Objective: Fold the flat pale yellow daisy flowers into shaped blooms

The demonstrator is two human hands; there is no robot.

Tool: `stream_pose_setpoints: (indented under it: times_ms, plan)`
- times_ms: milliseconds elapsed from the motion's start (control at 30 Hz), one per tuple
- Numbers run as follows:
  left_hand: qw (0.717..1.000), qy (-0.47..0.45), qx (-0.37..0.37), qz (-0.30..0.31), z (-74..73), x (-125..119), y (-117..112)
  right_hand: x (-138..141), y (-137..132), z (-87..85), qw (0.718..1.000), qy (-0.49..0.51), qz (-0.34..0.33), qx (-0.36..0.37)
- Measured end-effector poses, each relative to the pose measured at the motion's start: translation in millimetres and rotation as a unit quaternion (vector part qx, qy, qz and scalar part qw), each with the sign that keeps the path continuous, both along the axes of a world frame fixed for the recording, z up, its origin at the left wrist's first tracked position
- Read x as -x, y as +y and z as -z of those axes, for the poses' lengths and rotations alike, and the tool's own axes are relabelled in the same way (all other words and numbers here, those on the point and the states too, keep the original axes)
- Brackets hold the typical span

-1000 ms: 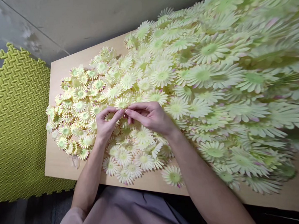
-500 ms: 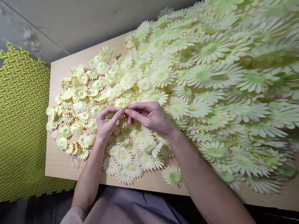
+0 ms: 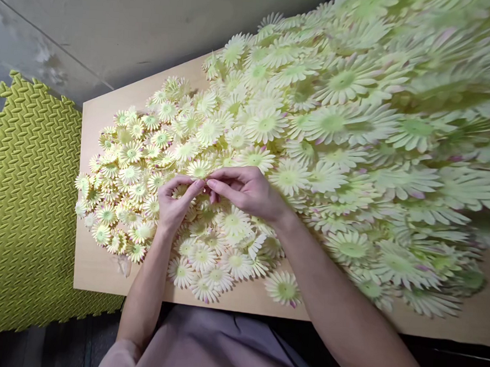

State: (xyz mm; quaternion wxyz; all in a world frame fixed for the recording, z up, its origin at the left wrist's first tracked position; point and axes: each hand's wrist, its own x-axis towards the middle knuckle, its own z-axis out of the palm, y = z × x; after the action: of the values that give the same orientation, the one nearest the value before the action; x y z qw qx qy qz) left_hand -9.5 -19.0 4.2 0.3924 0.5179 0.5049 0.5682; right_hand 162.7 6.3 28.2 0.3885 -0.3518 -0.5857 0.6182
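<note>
A large heap of pale yellow-green artificial daisy heads (image 3: 335,128) covers a light wooden table (image 3: 98,268). My left hand (image 3: 174,201) and my right hand (image 3: 247,190) meet fingertip to fingertip over the near left part of the heap. Both hands are closed in a pinch on one small daisy head (image 3: 182,191), which shows between the left thumb and fingers. More loose daisies lie under and around both wrists.
A green interlocking foam mat (image 3: 23,203) covers the floor left of the table. Grey concrete floor (image 3: 134,21) lies beyond the far edge. My lap in light pink cloth (image 3: 202,347) is at the near table edge.
</note>
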Motion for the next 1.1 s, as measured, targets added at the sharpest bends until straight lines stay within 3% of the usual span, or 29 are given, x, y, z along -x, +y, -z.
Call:
stream_pose_setpoints:
  times_ms: [67,133,233,300,367,500,567,700,900,1100]
  plan:
    - [1.000,0.006,0.008,0.011,-1.7,-0.3,-0.2,1.4,0.7,2.3,0.999,0.026,0.027,-0.012]
    - [0.999,-0.006,0.013,0.035,-3.8,-0.6,-0.2,2.3,2.6,4.7,0.993,0.053,0.098,-0.036]
    - [0.994,-0.073,0.013,0.082,-6.6,-1.3,0.5,1.6,7.1,6.7,0.968,0.083,0.229,-0.056]
    - [0.988,-0.119,0.013,0.101,-7.9,-1.9,1.2,0.0,9.3,5.9,0.960,0.089,0.262,-0.050]
    - [0.984,-0.143,0.015,0.108,-9.0,-2.2,1.6,-1.4,9.4,3.5,0.970,0.074,0.227,-0.046]
    - [0.981,-0.159,0.040,0.103,-10.7,-2.5,1.6,1.0,3.2,-1.4,0.997,0.003,0.064,-0.039]
    - [0.980,-0.159,0.061,0.102,-10.7,-2.4,1.3,4.4,-0.2,-0.9,0.999,-0.022,0.032,-0.020]
    - [0.981,-0.158,0.064,0.096,-7.5,-1.5,0.8,8.5,-0.2,5.9,0.997,0.009,0.079,-0.009]
    - [0.991,-0.102,0.059,0.058,2.7,0.2,0.7,6.7,5.6,7.7,0.978,0.043,0.193,-0.065]
    - [0.982,-0.164,0.075,0.060,10.7,0.2,1.9,6.6,5.4,6.8,0.972,0.012,0.225,-0.073]
